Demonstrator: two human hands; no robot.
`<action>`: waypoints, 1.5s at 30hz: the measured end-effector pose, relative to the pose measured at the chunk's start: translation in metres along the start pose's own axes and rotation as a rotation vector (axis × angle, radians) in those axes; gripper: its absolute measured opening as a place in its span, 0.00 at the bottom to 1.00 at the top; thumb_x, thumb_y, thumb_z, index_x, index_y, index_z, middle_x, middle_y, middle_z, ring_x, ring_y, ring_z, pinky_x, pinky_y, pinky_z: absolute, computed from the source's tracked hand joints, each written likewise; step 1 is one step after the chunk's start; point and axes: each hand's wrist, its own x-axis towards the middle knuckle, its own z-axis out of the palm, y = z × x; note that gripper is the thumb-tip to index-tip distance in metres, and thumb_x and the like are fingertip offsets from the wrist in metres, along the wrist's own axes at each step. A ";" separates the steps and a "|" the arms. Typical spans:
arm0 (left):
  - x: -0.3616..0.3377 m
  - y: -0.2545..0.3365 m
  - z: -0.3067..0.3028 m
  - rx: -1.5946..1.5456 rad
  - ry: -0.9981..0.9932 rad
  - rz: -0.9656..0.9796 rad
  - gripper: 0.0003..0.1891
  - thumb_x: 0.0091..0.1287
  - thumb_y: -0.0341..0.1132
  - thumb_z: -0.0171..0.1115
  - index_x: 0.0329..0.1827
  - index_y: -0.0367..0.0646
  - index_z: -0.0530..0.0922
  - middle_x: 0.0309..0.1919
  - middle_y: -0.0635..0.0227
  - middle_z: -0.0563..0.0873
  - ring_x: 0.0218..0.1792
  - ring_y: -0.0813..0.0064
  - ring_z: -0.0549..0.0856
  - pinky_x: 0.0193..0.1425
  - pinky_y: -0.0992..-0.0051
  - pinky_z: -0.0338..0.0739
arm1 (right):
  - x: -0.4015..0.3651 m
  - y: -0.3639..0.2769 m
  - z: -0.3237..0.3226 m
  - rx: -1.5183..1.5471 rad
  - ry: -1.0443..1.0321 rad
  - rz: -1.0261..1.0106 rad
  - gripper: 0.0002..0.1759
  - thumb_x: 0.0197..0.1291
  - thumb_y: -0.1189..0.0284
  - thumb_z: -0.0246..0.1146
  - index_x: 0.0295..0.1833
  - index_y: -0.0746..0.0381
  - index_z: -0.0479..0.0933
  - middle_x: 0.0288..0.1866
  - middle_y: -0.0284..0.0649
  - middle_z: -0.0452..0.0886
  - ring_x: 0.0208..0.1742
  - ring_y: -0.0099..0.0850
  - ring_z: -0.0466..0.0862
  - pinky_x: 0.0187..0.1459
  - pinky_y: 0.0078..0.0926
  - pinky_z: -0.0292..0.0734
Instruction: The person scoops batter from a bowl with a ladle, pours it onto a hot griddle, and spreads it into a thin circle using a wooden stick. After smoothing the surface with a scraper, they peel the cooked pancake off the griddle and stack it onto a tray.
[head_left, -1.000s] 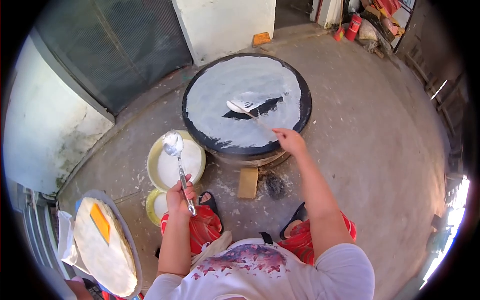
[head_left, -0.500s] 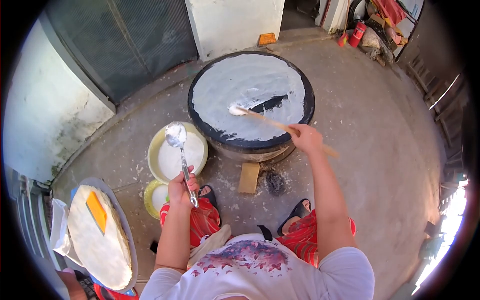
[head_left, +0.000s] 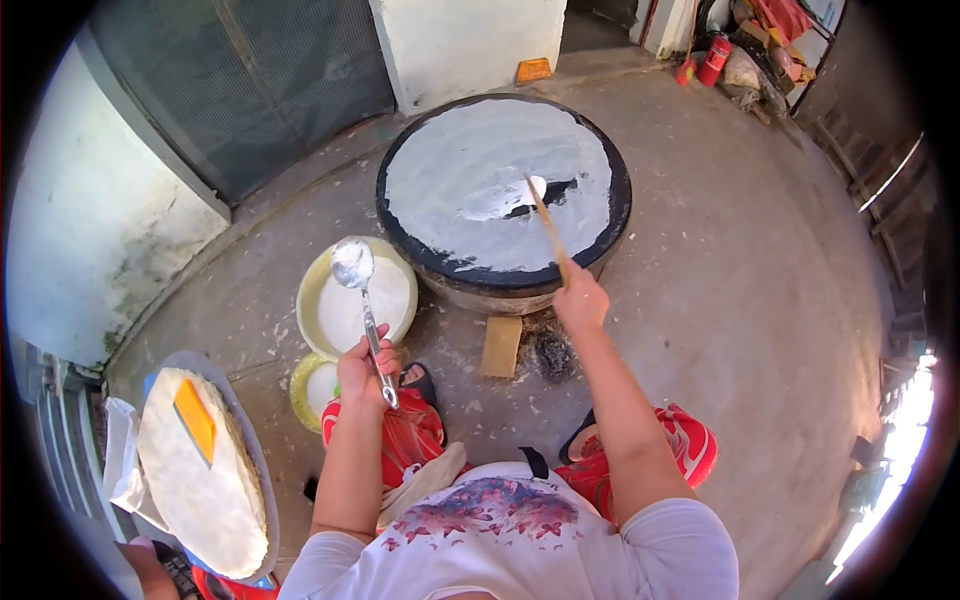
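Observation:
My right hand (head_left: 581, 299) is closed round a wooden stick (head_left: 548, 228), whose far end rests over the round black griddle (head_left: 619, 210). Pale batter (head_left: 450, 150) covers most of the griddle, with a white clump at the stick's tip beside a bare dark streak. In my left hand (head_left: 367, 371) is a metal ladle (head_left: 370, 325), bowl up and smeared with white, above a yellowish basin (head_left: 309, 312) of white batter. A smaller yellow-green bowl (head_left: 299, 395) sits just nearer to me, partly hidden.
At the lower left, a tray (head_left: 262, 465) bears a stack of pale flat sheets (head_left: 190, 475) with an orange scraper (head_left: 195, 420) on top. A tan block (head_left: 501, 347) lies before the griddle. Red containers (head_left: 714, 62) and clutter stand at the back right.
My right hand has moved left and slightly down, and the stick is steeper. Its tip has moved right and up, onto the dark streak. My left hand and the ladle have hardly moved.

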 end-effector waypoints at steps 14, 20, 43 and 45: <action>0.003 -0.004 0.007 0.019 0.040 0.008 0.15 0.69 0.35 0.36 0.48 0.32 0.66 0.24 0.65 0.70 0.18 0.80 0.65 0.17 0.82 0.61 | -0.020 0.001 -0.005 0.306 0.042 -0.092 0.27 0.44 0.76 0.56 0.55 0.51 0.70 0.35 0.41 0.75 0.38 0.40 0.78 0.37 0.36 0.74; 0.003 -0.006 0.007 0.037 0.029 -0.017 0.16 0.69 0.36 0.36 0.48 0.33 0.67 0.24 0.65 0.70 0.18 0.80 0.66 0.17 0.83 0.61 | 0.007 0.051 -0.013 -0.050 -0.003 0.090 0.27 0.45 0.75 0.56 0.57 0.55 0.66 0.38 0.38 0.73 0.35 0.38 0.78 0.35 0.34 0.75; 0.010 -0.019 0.013 0.178 0.000 -0.014 0.16 0.69 0.37 0.36 0.49 0.33 0.66 0.25 0.65 0.70 0.18 0.80 0.66 0.18 0.82 0.62 | 0.023 0.109 0.022 0.689 -0.205 0.355 0.15 0.57 0.66 0.53 0.51 0.45 0.75 0.37 0.42 0.81 0.38 0.37 0.80 0.42 0.30 0.73; 0.011 -0.020 0.012 0.190 -0.022 -0.024 0.16 0.69 0.37 0.36 0.49 0.33 0.66 0.25 0.65 0.70 0.18 0.80 0.66 0.18 0.82 0.62 | 0.012 0.086 0.012 0.597 -0.174 0.194 0.16 0.58 0.67 0.53 0.52 0.47 0.75 0.34 0.40 0.81 0.34 0.30 0.80 0.39 0.26 0.73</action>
